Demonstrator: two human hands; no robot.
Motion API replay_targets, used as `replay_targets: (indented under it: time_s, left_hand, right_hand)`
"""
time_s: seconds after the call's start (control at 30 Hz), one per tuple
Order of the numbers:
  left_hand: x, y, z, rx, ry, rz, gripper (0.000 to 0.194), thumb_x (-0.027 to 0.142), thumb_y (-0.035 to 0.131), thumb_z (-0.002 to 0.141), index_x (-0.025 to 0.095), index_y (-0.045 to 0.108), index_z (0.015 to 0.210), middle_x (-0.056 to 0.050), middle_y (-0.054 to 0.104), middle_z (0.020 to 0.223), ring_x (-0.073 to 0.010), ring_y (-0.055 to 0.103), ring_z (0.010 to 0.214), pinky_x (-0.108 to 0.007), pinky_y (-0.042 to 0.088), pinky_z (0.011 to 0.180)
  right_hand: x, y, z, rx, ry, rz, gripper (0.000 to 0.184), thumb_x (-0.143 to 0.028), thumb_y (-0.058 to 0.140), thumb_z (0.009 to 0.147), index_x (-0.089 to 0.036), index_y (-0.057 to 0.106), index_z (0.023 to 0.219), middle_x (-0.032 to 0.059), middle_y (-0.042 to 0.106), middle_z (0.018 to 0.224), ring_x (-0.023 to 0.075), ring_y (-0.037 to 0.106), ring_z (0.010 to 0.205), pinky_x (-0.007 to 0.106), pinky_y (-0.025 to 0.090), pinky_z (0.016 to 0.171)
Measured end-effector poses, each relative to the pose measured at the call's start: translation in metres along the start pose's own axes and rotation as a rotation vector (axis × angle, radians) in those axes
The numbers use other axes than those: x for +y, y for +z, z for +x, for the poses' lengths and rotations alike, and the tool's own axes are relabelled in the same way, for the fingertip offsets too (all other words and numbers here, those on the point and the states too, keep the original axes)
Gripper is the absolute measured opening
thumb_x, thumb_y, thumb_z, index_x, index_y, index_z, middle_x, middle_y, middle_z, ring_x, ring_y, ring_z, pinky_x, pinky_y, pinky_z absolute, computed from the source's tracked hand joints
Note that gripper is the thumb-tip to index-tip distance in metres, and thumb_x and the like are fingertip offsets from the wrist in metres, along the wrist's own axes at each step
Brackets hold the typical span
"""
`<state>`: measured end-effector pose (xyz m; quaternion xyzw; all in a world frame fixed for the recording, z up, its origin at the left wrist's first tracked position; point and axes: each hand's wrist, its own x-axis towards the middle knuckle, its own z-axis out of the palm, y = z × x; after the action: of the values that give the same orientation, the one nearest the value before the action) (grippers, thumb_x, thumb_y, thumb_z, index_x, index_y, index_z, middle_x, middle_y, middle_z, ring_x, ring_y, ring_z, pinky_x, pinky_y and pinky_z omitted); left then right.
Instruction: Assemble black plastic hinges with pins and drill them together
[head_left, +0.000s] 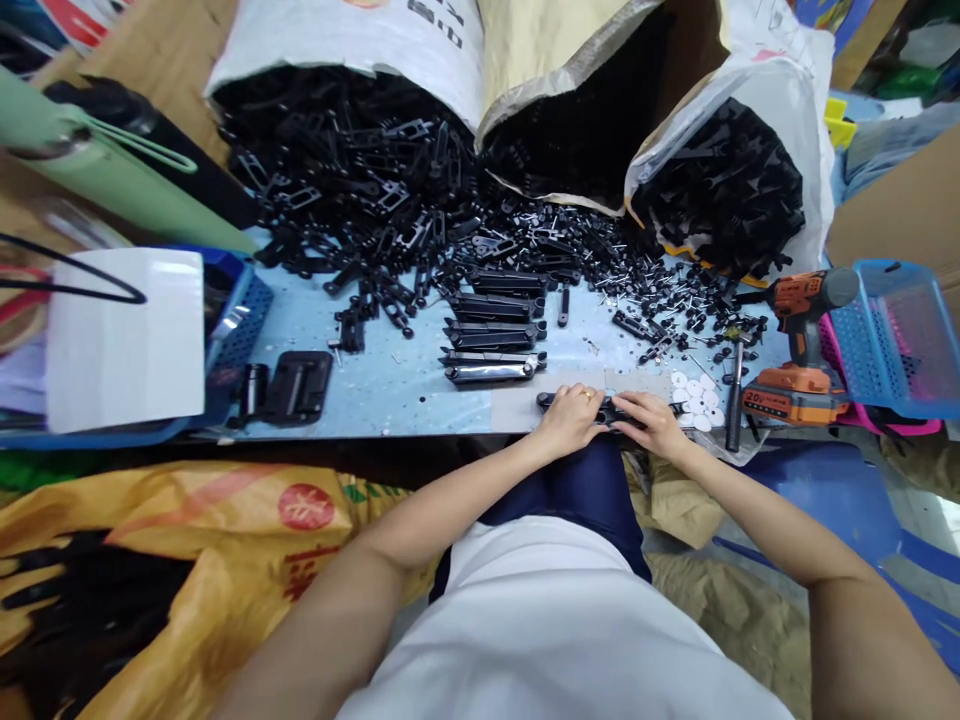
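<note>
At the front edge of the blue table, my left hand and my right hand are close together, fingers curled onto a long black plastic part. Its left end pokes out beyond my left hand; the middle is mostly hidden under my fingers. A ring is on one finger of my left hand. Ahead and to the left lies a stack of similar black folding parts in a neat row. Flat white discs lie just right of my right hand, beside a hammer.
An orange cordless drill stands at the right by a blue basket. Open sacks spill black parts across the back, with small screws and pieces at right. A black square base lies left.
</note>
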<state>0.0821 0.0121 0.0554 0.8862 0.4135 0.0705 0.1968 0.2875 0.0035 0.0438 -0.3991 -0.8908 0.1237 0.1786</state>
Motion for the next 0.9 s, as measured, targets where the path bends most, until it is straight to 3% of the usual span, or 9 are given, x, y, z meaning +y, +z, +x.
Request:
replay_targets:
  time_s: [0.1, 0.27, 0.37, 0.43, 0.53, 0.63, 0.77, 0.83, 0.9]
  left_hand:
    - [0.001, -0.003, 0.001, -0.017, -0.014, 0.0, 0.047, 0.039, 0.056, 0.082, 0.009, 0.047, 0.117, -0.015, 0.06, 0.106, -0.0269, 0.052, 0.103, -0.037, 0.039, 0.082]
    - [-0.001, -0.007, -0.008, -0.028, 0.058, 0.058, 0.048, 0.039, 0.05, 0.086, 0.009, 0.045, 0.122, -0.016, 0.058, 0.113, -0.0252, 0.052, 0.104, -0.035, 0.039, 0.085]
    - [-0.006, -0.004, -0.018, 0.042, 0.14, 0.154, 0.05, 0.04, 0.044, 0.088, 0.008, 0.042, 0.126, -0.02, 0.051, 0.126, -0.0264, 0.052, 0.106, -0.036, 0.039, 0.084]
    - [-0.012, 0.0, -0.024, 0.103, 0.159, 0.188, 0.049, 0.043, 0.041, 0.088, 0.007, 0.047, 0.121, -0.02, 0.056, 0.118, -0.0262, 0.055, 0.099, -0.035, 0.042, 0.079]
    - [-0.024, 0.0, -0.031, 0.217, 0.108, 0.138, 0.047, 0.047, 0.032, 0.091, 0.009, 0.06, 0.096, -0.014, 0.064, 0.08, -0.0217, 0.059, 0.076, -0.031, 0.043, 0.064]
    - [-0.027, -0.012, -0.044, 0.351, 0.115, 0.01, 0.056, 0.047, 0.019, 0.093, 0.016, 0.059, 0.069, -0.007, 0.056, 0.059, -0.0166, 0.054, 0.06, -0.027, 0.041, 0.055]
    - [-0.005, -0.038, -0.074, 0.498, 0.278, -0.339, 0.062, 0.045, 0.006, 0.094, 0.018, 0.052, 0.061, -0.002, 0.05, 0.051, -0.0123, 0.048, 0.05, -0.025, 0.038, 0.051]
    - [0.012, -0.048, -0.087, 0.563, 0.313, -0.523, 0.063, 0.045, 0.003, 0.093, 0.018, 0.049, 0.06, -0.002, 0.049, 0.049, -0.0116, 0.047, 0.047, -0.025, 0.039, 0.05]
    - [0.028, -0.051, -0.095, 0.618, 0.36, -0.657, 0.064, 0.047, 0.003, 0.093, 0.019, 0.05, 0.06, -0.002, 0.049, 0.048, -0.0113, 0.048, 0.046, -0.025, 0.04, 0.05]
  right_hand:
    - [0.013, 0.002, -0.001, -0.066, -0.062, 0.003, 0.041, -0.046, 0.041, 0.089, -0.018, 0.058, 0.113, 0.012, 0.064, 0.095, 0.0188, 0.059, 0.086, 0.034, 0.048, 0.072]
    - [0.028, -0.014, 0.013, -0.219, -0.158, -0.072, 0.048, -0.052, 0.034, 0.09, -0.019, 0.06, 0.111, 0.0104, 0.064, 0.092, 0.0169, 0.057, 0.082, 0.03, 0.045, 0.07]
    - [0.027, -0.023, 0.017, -0.224, -0.127, -0.244, 0.058, -0.062, 0.033, 0.085, -0.015, 0.065, 0.093, 0.0112, 0.064, 0.079, 0.0176, 0.056, 0.071, 0.028, 0.042, 0.062]
    - [0.021, -0.025, 0.018, -0.204, -0.085, -0.316, 0.063, -0.066, 0.031, 0.083, -0.014, 0.064, 0.072, 0.0089, 0.059, 0.062, 0.0161, 0.053, 0.059, 0.026, 0.037, 0.054]
    - [0.003, -0.032, 0.022, -0.167, -0.107, -0.299, 0.066, -0.067, 0.025, 0.083, -0.017, 0.055, 0.054, 0.0051, 0.05, 0.049, 0.0131, 0.046, 0.049, 0.025, 0.03, 0.047]
    - [-0.026, -0.048, 0.032, -0.127, -0.242, -0.124, 0.063, -0.062, 0.022, 0.087, -0.018, 0.051, 0.053, 0.0028, 0.047, 0.048, 0.0116, 0.044, 0.046, 0.025, 0.027, 0.046]
    - [-0.07, -0.07, 0.045, -0.102, -0.409, 0.334, 0.053, -0.054, 0.025, 0.091, -0.019, 0.05, 0.062, 0.001, 0.047, 0.049, 0.011, 0.045, 0.047, 0.024, 0.031, 0.048]
    - [-0.089, -0.067, 0.044, -0.123, -0.438, 0.577, 0.051, -0.052, 0.022, 0.092, -0.02, 0.048, 0.063, 0.0005, 0.047, 0.048, 0.0111, 0.045, 0.046, 0.024, 0.034, 0.048]
    - [-0.105, -0.051, 0.038, -0.131, -0.426, 0.767, 0.052, -0.056, 0.018, 0.091, -0.022, 0.045, 0.063, 0.0004, 0.045, 0.047, 0.0121, 0.046, 0.045, 0.025, 0.036, 0.048]
